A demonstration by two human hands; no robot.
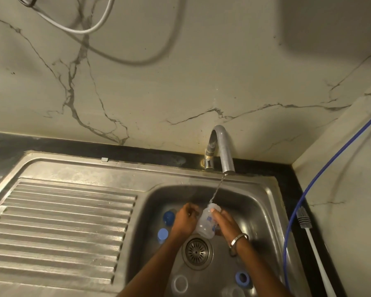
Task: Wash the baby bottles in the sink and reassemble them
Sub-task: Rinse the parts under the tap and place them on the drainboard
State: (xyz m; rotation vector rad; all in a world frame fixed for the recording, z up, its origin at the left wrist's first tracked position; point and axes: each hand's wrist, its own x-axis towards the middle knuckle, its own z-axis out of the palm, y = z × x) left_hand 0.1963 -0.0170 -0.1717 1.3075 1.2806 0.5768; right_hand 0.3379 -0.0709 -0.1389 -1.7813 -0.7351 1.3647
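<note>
- Right hand [225, 224] grips a clear baby bottle [206, 224] under the tap [225, 155] stream, over the sink [263, 202]
- Left hand [185, 219] curls against the bottle's side
- Blue caps [168, 217] lie in the basin

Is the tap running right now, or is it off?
On. A thin stream falls from the tap spout onto the mouth of the clear bottle held between both hands over the sink.

Both hands, left hand [185, 219] and right hand [226, 224], hold a clear bottle [206, 224] under the tap's stream [216, 190].
</note>
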